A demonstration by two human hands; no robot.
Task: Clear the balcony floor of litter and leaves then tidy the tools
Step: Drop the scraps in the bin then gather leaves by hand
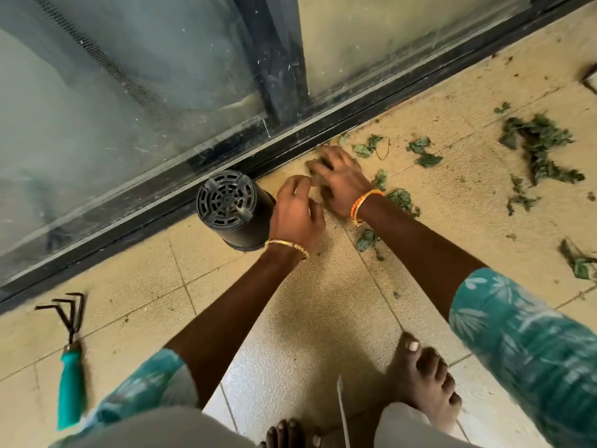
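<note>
Tiled floor; hand rake lies lengthwise, tines toward glass door.

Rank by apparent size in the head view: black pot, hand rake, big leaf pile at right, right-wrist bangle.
1-2. Hand rake and black pot: no firm order. The rake is longer, the pot bulkier, and the rake lies nearer the camera.
3. Leaf pile: spread similar to the pot's, but loose and ragged.
4. Bangle: clearly smallest.
</note>
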